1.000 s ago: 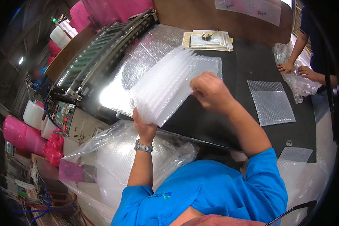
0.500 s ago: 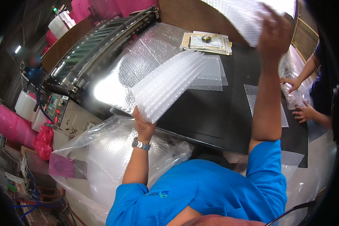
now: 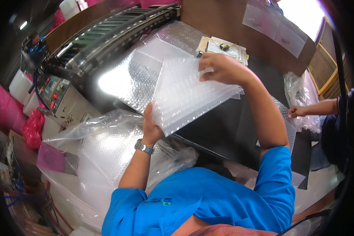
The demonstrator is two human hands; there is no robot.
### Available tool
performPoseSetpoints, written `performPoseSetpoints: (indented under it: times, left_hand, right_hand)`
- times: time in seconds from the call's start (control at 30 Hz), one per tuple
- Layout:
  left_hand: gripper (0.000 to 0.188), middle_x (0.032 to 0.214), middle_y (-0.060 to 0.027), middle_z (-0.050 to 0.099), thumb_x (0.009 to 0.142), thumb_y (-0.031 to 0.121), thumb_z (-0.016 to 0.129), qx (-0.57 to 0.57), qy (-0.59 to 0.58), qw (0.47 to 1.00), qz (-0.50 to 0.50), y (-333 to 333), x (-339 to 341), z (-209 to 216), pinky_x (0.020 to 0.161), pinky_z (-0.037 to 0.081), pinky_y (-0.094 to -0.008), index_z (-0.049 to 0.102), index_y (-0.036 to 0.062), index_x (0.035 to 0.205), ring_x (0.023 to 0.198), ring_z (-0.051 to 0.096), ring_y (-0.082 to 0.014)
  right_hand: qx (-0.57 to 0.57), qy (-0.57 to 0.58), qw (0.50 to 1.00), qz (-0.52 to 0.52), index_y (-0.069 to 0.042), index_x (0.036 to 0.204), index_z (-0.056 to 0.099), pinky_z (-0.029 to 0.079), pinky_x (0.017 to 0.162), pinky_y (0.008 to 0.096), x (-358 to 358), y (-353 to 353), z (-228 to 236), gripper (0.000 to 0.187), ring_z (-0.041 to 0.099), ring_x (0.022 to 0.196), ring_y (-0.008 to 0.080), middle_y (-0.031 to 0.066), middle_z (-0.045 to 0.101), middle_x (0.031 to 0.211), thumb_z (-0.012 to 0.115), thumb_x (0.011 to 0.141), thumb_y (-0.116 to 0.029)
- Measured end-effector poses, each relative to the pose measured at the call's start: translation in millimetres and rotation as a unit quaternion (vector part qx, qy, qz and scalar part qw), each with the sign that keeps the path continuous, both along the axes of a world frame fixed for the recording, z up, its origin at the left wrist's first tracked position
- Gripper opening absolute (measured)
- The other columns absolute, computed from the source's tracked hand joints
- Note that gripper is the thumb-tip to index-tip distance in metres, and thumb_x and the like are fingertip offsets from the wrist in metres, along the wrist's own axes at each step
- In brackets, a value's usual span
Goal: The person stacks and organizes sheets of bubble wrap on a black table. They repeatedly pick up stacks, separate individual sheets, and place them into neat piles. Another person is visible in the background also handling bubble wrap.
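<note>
My left hand (image 3: 150, 128) is closed on the near left corner of a stack of clear bubble wrap sheets (image 3: 185, 92), which fans out tilted above the black table. Over the far right part of this stack is my right hand (image 3: 220, 69). Its fingers are bent, with a gap between the thumb and the others, and nothing shows in that gap. Behind the stack, a wide silvery bubble wrap sheet (image 3: 118, 80) runs out from the roller machine (image 3: 118, 35). More bubble wrap pieces (image 3: 288, 118) lie beneath my right forearm.
A yellow and black tape measure (image 3: 224, 47) rests on papers at the back of the black table (image 3: 212, 133). Clear plastic film (image 3: 106, 157) hangs at the near left. On the right, another person's hand (image 3: 297, 112) is beside crumpled clear plastic (image 3: 301, 94). A control box (image 3: 57, 94) stands left.
My right hand has come down and left from the upper right, where it held up a bubble wrap sheet. The stack in my left hand has fanned wider. The other person's hands have shifted.
</note>
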State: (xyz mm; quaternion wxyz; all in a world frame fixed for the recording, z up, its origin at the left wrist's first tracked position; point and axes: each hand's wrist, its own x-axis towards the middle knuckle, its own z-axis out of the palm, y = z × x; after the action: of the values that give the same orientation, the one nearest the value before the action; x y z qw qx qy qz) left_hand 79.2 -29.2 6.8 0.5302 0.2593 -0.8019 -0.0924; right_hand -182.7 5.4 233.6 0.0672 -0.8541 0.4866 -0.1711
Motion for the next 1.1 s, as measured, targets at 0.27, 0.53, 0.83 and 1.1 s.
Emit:
performPoseSetpoints:
  times: [0.27, 0.53, 0.83, 1.1]
  left_hand:
    - [0.078, 0.120, -0.0194, 0.050, 0.069, 0.025, 0.076, 0.151, 0.113, 0.982, -0.004, 10.8, -15.6, 22.6, 0.092, 0.041, -0.0372, 0.034, -0.0023, 0.129, 0.110, 0.051, -0.0303]
    - [0.068, 0.121, -0.0190, 0.050, 0.073, 0.029, 0.071, 0.123, 0.083, 0.989, -0.003, 15.1, -26.6, 13.4, 0.092, 0.041, -0.0376, 0.039, 0.0036, 0.127, 0.109, 0.051, -0.0319]
    - [0.066, 0.109, -0.0174, 0.054, 0.068, 0.016, 0.074, 0.127, 0.192, 0.971, -0.062, 20.0, -28.9, 14.7, 0.086, 0.042, -0.0386, 0.039, 0.0042, 0.123, 0.099, 0.055, -0.0323]
    - [0.068, 0.108, -0.0193, 0.055, 0.064, 0.018, 0.076, 0.142, 0.193, 0.971, -0.025, 20.5, -31.1, 9.3, 0.085, 0.043, -0.0415, 0.042, 0.0040, 0.121, 0.099, 0.054, -0.0377]
  right_hand:
    - [-0.372, -0.226, 0.900, -0.023, -0.002, 0.101, 0.061, 0.047, 0.080, 0.0289, 6.3, -9.1, 73.7, 0.027, 0.059, 0.090, 0.0215, 0.0117, 0.060, 0.096, 0.065, 0.079, -0.018]
    - [-0.220, -0.299, 0.923, 0.104, -0.005, 0.119, 0.052, 0.049, 0.077, 0.0286, 180.6, 2.6, 35.5, 0.049, 0.060, 0.089, 0.0178, 0.0124, 0.060, 0.106, 0.070, 0.075, -0.015]
    - [-0.255, -0.072, 0.882, 0.389, -0.030, 0.126, 0.049, 0.044, 0.051, 0.0233, 268.0, 50.6, -77.2, 0.060, 0.051, 0.062, 0.0146, 0.0006, 0.054, 0.079, 0.057, 0.068, -0.012]
    - [-0.126, 0.027, 0.934, 0.334, -0.027, 0.134, 0.038, 0.044, 0.080, 0.0370, 279.1, 33.8, -141.7, 0.068, 0.054, 0.097, 0.0277, 0.0135, 0.051, 0.112, 0.063, 0.071, -0.017]
